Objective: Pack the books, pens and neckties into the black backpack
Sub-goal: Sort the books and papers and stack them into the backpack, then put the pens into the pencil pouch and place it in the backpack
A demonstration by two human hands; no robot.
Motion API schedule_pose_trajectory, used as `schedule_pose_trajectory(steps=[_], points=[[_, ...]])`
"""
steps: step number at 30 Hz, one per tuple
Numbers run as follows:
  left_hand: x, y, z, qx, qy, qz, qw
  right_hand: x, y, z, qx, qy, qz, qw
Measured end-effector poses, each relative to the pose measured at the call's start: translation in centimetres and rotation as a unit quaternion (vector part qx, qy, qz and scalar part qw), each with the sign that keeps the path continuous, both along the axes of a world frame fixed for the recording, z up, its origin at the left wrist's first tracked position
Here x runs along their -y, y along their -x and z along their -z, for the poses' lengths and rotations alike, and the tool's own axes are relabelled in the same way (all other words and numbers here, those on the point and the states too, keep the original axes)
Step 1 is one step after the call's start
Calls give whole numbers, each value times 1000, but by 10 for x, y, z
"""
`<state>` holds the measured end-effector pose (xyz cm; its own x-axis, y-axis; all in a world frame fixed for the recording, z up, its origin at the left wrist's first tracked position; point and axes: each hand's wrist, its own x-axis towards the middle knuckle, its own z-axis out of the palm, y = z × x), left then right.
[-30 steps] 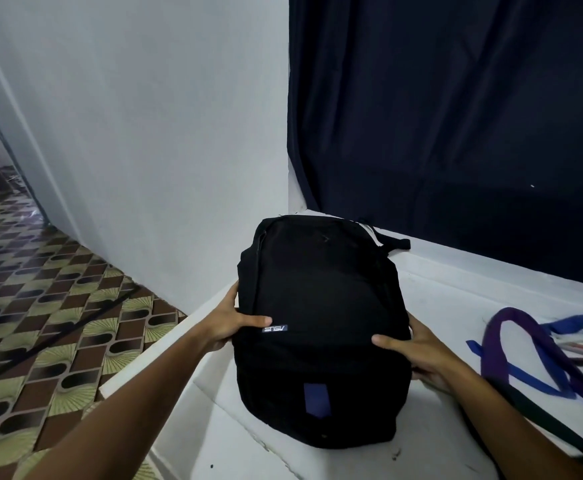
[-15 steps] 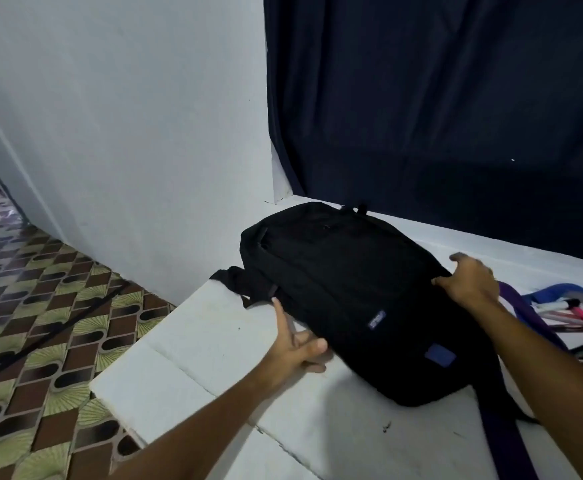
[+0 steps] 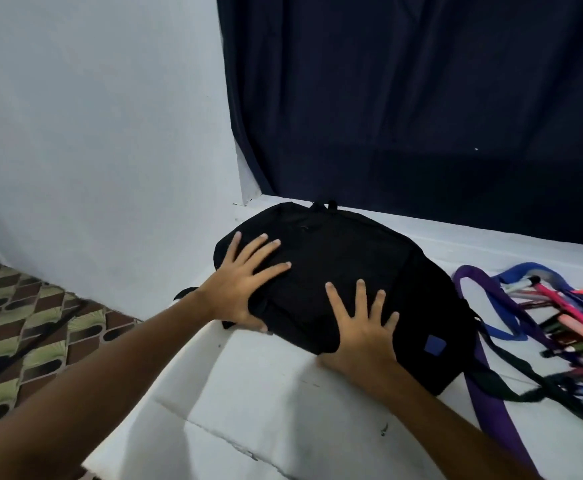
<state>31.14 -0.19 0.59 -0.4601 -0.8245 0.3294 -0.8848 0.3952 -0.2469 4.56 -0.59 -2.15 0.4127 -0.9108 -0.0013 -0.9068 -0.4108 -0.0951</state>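
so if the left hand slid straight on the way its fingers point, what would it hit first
The left hand lies flat on the backpack, fingers pointing up and right across its top. It would stay on backpack fabric, then likely reach the dark curtain behind, though depth is unclear.

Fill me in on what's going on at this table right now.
A person has both hands spread flat on a black backpack lying on a white table: the left hand on its near-left part, the right hand on its near edge. No open zipper shows. To the right, neckties, among them a purple necktie that runs under the bag, and a pile of pens lie unpacked. No books are in view.
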Motion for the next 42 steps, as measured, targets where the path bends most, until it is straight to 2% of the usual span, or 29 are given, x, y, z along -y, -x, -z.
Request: schedule_pose_trajectory(steps=[3,8,11,15,25,36,42], points=[[13,4,8,53,-36,1,998,13,11,4,19,9,-33,999],[25,19,23,28,-4,12,1000,43,37,3,39,7,-83,996],[35,30,24,17,-4,13,1000,68,53,-4,37,-27,-101,994],[48,38,24,11,-7,9,1000,88,62,-4,37,-19,-111,993],[52,34,29,13,20,45,999,74,60,9,64,5,-91,994],[52,31,24,2,8,69,998,67,57,8,39,14,-99,994],[60,65,-1,-46,41,162,985,72,68,0,3,6,-137,991]])
